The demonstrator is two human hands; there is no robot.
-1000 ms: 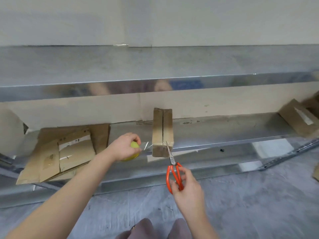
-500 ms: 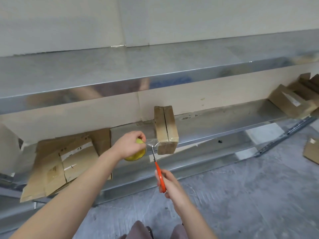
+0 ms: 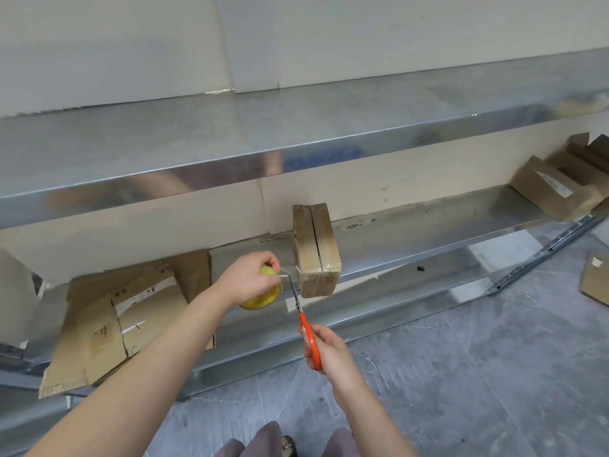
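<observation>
Yellow-cored roll of clear tape (image 3: 260, 301) is gripped in my left hand (image 3: 248, 285), just left of the small brown cardboard box (image 3: 316, 249) on the lower steel shelf (image 3: 428, 232). My right hand (image 3: 329, 354) holds orange-handled scissors (image 3: 304, 324), blades at the stretched tape strip.

Left hand (image 3: 252, 282), frame centre, forearm extended, gripped tape roll (image 3: 260, 300). Right hand (image 3: 329, 352), lower centre, gripped scissors (image 3: 305, 326).

One tape roll (image 3: 263, 296), one scissors (image 3: 304, 324), one taped box (image 3: 316, 250)
</observation>
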